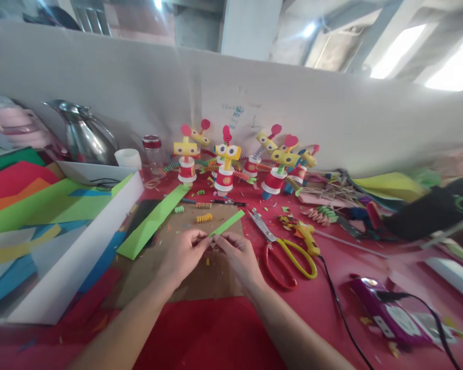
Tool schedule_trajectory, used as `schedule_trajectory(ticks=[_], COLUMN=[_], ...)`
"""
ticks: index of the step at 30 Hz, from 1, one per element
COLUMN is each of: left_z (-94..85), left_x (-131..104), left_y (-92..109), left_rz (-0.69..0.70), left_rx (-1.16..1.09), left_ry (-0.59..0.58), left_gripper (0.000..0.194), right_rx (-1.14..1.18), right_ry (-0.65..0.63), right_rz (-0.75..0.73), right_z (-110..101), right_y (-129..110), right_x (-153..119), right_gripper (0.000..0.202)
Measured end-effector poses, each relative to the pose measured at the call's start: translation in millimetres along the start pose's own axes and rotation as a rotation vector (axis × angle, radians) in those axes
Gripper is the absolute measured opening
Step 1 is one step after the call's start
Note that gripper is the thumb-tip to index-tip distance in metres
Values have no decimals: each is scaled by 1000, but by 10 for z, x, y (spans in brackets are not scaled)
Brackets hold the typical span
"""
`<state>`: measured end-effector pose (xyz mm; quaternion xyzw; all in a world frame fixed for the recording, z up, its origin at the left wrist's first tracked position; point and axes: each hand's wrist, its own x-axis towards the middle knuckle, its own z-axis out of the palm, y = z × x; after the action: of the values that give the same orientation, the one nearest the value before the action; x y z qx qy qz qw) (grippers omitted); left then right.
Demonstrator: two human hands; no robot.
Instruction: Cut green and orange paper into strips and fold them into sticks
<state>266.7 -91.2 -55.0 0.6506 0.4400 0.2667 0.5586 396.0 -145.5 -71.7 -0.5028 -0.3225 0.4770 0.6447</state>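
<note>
A narrow light-green paper strip point(231, 221) is pinched at its near end between the fingertips of my left hand point(191, 252) and my right hand point(237, 254). Its free end points away to the right. Both hands are over a brown cardboard sheet point(139, 285). Just beyond them lie a yellow paper coil point(204, 218), a pale-green coil point(179, 209) and a striped coil point(203, 205). A wider green paper strip point(150, 223) stretches out left of my left hand. Scissors point(281, 246) with one red and one yellow handle rest right of my right hand, blades partly spread.
Several paper-cup robot figures point(224, 177) stand at the back by a white partition. On the left is a white box point(81, 252) of coloured paper. A yellow glue gun point(308, 239) with a black cord and a purple device point(389, 311) lie on the right. A steel jug point(87, 136) stands back left.
</note>
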Motion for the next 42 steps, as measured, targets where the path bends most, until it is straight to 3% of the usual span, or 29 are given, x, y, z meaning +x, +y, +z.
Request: schedule_trajectory(ticks=[6, 10, 12, 15, 17, 19, 23, 26, 32, 35, 39, 42], left_z=[24, 39, 24, -11, -24, -20, 24, 53, 57, 21, -51, -69], left_x=[-6, -30, -40, -45, -44, -45, -59, -71, -65, -53, -38, -46], left_y=[-8, 6, 30, 81, 108, 119, 97, 82, 85, 87, 108, 145], left_rz=[-3, 24, 29, -22, -60, -79, -76, -83, -85, -91, -96, -119], left_rx=[-101, -116, -81, -99, -130, -144, -150, -123, -71, -81, -103, -142], left_ry=[1, -14, 19, 53, 45, 36, -7, -56, -76, -73, -77, -20], left_gripper=[18, 20, 19, 18, 16, 17, 20, 20, 15, 15, 14, 13], right_rx=[288, 333, 348, 350, 362, 364, 265, 223, 258, 246, 326, 307], right_ry=[-55, -35, 72, 331, 392, 327, 87, 46, 156, 280, 489, 528], right_rz=[97, 144, 102, -75, -120, -75, 16, 46, -4, -59, -256, -228], right_z=[66, 66, -26, -246, -353, -360, -158, -45, -139, -301, -556, -580], right_y=[-34, -92, -136, -202, -224, -213, -96, -13, -104, -229, -404, -429], right_x=[-78, -63, 10, 139, 180, 163, 40, -16, 50, 148, 262, 250], right_gripper=[29, 33, 31, 28, 27, 29, 40, 39, 20, 22, 26, 24])
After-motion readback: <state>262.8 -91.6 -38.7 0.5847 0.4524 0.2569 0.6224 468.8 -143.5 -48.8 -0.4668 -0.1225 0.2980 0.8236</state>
